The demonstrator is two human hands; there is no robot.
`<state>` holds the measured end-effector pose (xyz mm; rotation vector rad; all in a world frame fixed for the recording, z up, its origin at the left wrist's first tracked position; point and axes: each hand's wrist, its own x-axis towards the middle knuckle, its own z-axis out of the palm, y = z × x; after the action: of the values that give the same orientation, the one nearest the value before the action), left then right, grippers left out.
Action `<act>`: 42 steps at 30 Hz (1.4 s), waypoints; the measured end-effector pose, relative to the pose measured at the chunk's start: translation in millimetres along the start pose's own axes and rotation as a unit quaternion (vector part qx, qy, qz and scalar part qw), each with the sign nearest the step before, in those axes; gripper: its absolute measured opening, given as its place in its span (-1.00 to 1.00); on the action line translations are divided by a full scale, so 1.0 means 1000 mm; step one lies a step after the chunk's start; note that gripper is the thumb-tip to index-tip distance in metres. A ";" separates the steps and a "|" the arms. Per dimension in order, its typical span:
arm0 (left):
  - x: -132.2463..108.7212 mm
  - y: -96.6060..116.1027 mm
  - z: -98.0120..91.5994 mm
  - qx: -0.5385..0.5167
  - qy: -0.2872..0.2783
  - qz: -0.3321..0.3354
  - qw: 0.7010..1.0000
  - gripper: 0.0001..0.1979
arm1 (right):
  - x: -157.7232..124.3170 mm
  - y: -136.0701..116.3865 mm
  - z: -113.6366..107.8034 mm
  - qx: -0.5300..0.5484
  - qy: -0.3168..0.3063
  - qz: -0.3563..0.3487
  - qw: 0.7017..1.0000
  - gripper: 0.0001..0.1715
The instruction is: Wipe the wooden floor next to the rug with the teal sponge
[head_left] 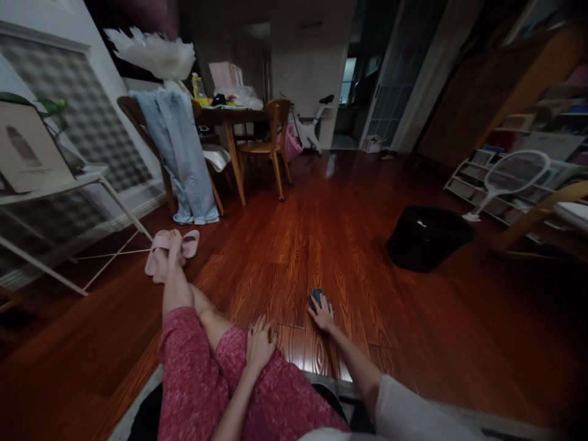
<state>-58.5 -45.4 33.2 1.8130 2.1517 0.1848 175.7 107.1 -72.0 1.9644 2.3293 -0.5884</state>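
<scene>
On the wooden floor (285,239), my right hand (323,315) lies over a small dark blue folded cloth (316,295). Its fingers spread across the cloth and hold it against the boards; the palm covers part of it. My left hand (261,346) rests on my thigh, on the pink-red trousers (193,361), with fingers laid out and nothing in them.
A black bin (429,239) stands on the floor to the right, near a white racket (519,171) and shelves. Pink slippers (190,243) are by my feet. Jeans (177,153) hang over a chair beside the table (232,115). A white side table (98,171) is at left.
</scene>
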 end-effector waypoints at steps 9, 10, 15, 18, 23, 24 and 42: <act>0.003 -0.001 0.006 -0.020 0.017 0.017 1.000 -0.51 | -0.093 0.003 0.081 0.023 -0.010 -0.174 0.984 -0.28; 0.002 -0.001 0.006 -0.024 0.017 0.018 0.999 -0.51 | -0.102 0.006 0.088 0.028 -0.013 -0.179 0.983 -0.28; 0.001 0.000 0.004 -0.021 0.007 0.012 1.000 -0.50 | -0.087 0.004 0.076 0.042 -0.031 -0.216 0.975 -0.25; 0.001 0.001 0.003 -0.021 -0.002 0.005 1.000 -0.50 | -0.044 -0.018 0.046 0.030 -0.057 -0.182 0.981 -0.27; 0.002 0.001 0.002 -0.021 -0.005 -0.001 1.000 -0.50 | 0.016 -0.068 0.013 0.027 -0.077 -0.092 0.992 -0.23; 0.002 0.001 0.003 -0.020 -0.004 -0.002 1.000 -0.50 | 0.020 -0.074 0.013 0.028 -0.076 -0.087 0.993 -0.20; 0.001 0.004 -0.001 -0.020 -0.023 -0.005 1.000 -0.51 | -0.050 -0.011 0.061 0.060 -0.054 -0.182 0.980 -0.29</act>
<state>-55.4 -43.7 34.6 1.7662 2.1110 0.1802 162.1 39.4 -112.5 1.5017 2.6556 -0.8500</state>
